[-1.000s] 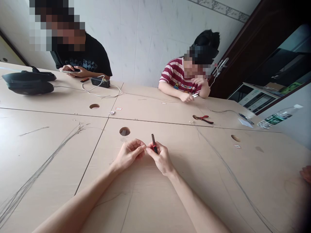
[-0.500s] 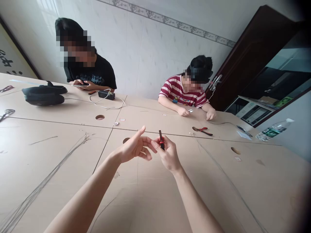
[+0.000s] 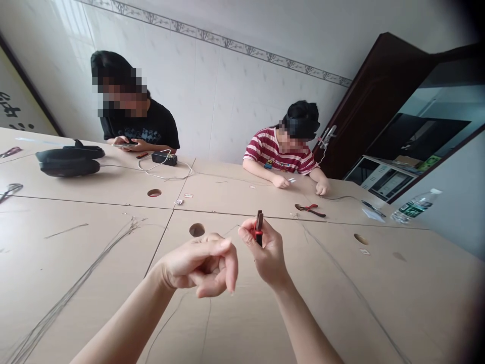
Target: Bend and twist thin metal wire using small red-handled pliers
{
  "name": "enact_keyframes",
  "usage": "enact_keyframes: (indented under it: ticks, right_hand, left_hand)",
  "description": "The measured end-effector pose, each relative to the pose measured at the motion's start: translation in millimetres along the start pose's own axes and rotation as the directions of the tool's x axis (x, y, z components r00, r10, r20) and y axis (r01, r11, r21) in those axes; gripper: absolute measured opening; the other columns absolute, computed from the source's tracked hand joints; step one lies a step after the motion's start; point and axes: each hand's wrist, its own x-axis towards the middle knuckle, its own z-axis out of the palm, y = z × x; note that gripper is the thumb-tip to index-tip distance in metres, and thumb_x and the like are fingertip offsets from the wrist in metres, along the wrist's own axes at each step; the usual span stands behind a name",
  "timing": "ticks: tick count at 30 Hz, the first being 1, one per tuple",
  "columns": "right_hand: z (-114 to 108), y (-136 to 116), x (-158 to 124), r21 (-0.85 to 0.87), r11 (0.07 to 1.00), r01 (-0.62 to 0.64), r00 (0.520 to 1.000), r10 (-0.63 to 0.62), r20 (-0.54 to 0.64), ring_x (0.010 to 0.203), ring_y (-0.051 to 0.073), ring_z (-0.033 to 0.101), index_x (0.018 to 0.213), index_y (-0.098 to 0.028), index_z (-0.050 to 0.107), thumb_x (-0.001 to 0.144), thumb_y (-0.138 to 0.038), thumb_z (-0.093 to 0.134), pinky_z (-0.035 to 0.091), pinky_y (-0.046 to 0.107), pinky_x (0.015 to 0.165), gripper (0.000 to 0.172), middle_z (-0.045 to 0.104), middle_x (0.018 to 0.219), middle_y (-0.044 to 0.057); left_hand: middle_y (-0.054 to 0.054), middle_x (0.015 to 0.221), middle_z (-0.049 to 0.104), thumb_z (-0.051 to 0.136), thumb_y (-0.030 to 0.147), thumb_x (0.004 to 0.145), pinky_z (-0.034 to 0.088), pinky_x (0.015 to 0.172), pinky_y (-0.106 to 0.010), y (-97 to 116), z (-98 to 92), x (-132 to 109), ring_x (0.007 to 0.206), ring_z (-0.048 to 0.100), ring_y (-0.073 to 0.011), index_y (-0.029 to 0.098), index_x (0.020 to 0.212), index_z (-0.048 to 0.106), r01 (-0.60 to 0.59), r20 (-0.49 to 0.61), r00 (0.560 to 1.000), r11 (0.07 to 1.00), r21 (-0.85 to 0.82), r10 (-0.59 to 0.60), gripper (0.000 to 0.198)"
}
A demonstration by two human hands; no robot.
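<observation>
My right hand is closed around pliers with dark jaws pointing up and red on the grips. Between its thumb and forefinger is the end of a thin wire, which runs left toward my other hand. My left hand hovers over the table just left of the pliers, fingers curled inward and thumb lying along the forefinger. Whatever its fingers may hold is hidden. Below it, thin wire strands trail over the tabletop toward me.
A bundle of thin wires lies at left, with a long wire at right. Red-handled pliers, a water bottle, a black pouch and a black adapter are farther off. Two people sit opposite. Round holes pierce the table.
My left hand has come down and nearer, its spread fingers now curled. It has parted from my right hand, which still grips the pliers. The view has tilted up slightly.
</observation>
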Motion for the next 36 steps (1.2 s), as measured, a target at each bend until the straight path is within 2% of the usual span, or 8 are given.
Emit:
enact_keyframes:
  ticks: [5,8,11,15,21,27,33,36]
  right_hand:
    - [-1,-6,-5,0.042,0.999,0.002,1.0,-0.002,-0.015,0.067,0.014,0.046,0.076,-0.021,0.057,0.088,-0.031,0.061,0.039,0.027,0.064,0.017,0.054,0.071,-0.001]
    - [-2,-13,-11,0.07,0.997,0.012,1.0,-0.013,0.007,0.066,0.013,0.047,0.076,-0.021,0.056,0.089,-0.031,0.061,0.04,0.027,0.064,0.017,0.054,0.072,-0.002]
    - [0,-18,-16,0.096,0.995,0.019,0.999,-0.022,0.035,0.066,0.013,0.048,0.076,-0.021,0.056,0.089,-0.031,0.061,0.04,0.026,0.065,0.017,0.055,0.073,-0.002]
    - [3,-20,-20,0.118,0.993,0.012,0.998,-0.02,0.065,0.067,0.013,0.048,0.075,-0.021,0.055,0.089,-0.031,0.061,0.041,0.026,0.066,0.018,0.054,0.073,-0.002]
    - [3,-22,-22,0.096,0.995,0.009,0.996,-0.018,0.092,0.067,0.013,0.047,0.075,-0.021,0.054,0.089,-0.031,0.06,0.04,0.027,0.067,0.018,0.052,0.072,-0.002]
    - [0,-29,-26,0.072,0.997,0.043,0.991,-0.052,0.126,0.065,0.013,0.043,0.075,-0.021,0.053,0.09,-0.032,0.058,0.039,0.027,0.064,0.02,0.049,0.071,-0.001]
    - [-5,-34,-25,0.066,0.994,0.082,0.992,-0.088,0.094,0.066,0.014,0.045,0.075,-0.021,0.054,0.09,-0.033,0.058,0.04,0.028,0.064,0.019,0.05,0.072,-0.001]
    - [-10,-32,-22,0.071,0.993,0.093,0.993,-0.097,0.061,0.068,0.014,0.047,0.075,-0.021,0.054,0.091,-0.033,0.058,0.041,0.028,0.064,0.02,0.051,0.073,0.0]
  left_hand:
    - [0.009,0.02,0.017,0.05,0.064,0.084,0.007,0.018,-0.02,8,16.7,-18,0.015,0.005,-0.0052,0.025,0.053,0.06,-0.312,-0.274,0.922,0.944,-0.104,0.274,0.051]
    - [0.011,0.023,0.011,0.043,0.057,0.093,0.002,0.016,-0.02,20,31.4,-27,0.015,-0.001,-0.0053,0.03,0.067,0.063,-0.488,-0.59,0.69,0.871,0.049,0.42,0.043]
    - [0.007,0.035,0.041,0.038,0.043,0.099,0.021,0.018,-0.015,36,45.8,-32,0.02,0.026,-0.0048,0.031,0.079,0.068,-0.634,-0.749,0.437,0.761,0.138,0.499,0.038]
    - [0.002,0.096,0.075,0.031,0.035,0.102,0.059,0.074,-0.014,49,47.4,-28,0.091,0.071,-0.0097,0.027,0.094,0.073,-0.764,-0.795,0.189,0.595,0.25,0.576,0.043]
    - [-0.005,0.127,0.067,0.036,0.042,0.099,0.045,0.109,-0.035,38,17.4,-13,0.129,0.053,-0.0204,0.021,0.102,0.071,-0.74,-0.723,0.072,0.523,0.423,0.687,0.04]
    - [-0.012,0.127,0.066,0.043,0.048,0.096,0.04,0.111,-0.044,22,-5.6,0,0.126,0.056,-0.0256,0.016,0.105,0.07,-0.581,-0.735,0.183,0.675,0.455,0.653,0.042]
    - [-0.013,0.113,0.072,0.047,0.056,0.093,0.047,0.1,-0.043,5,1.4,10,0.11,0.065,-0.0285,0.014,0.101,0.073,-0.11,-0.621,0.651,0.864,0.491,0.436,0.05]
    - [-0.012,0.103,0.074,0.041,0.054,0.096,0.05,0.095,-0.041,-2,11.5,15,0.1,0.067,-0.0259,0.015,0.095,0.074,-0.034,-0.48,0.813,0.851,0.524,0.328,0.051]
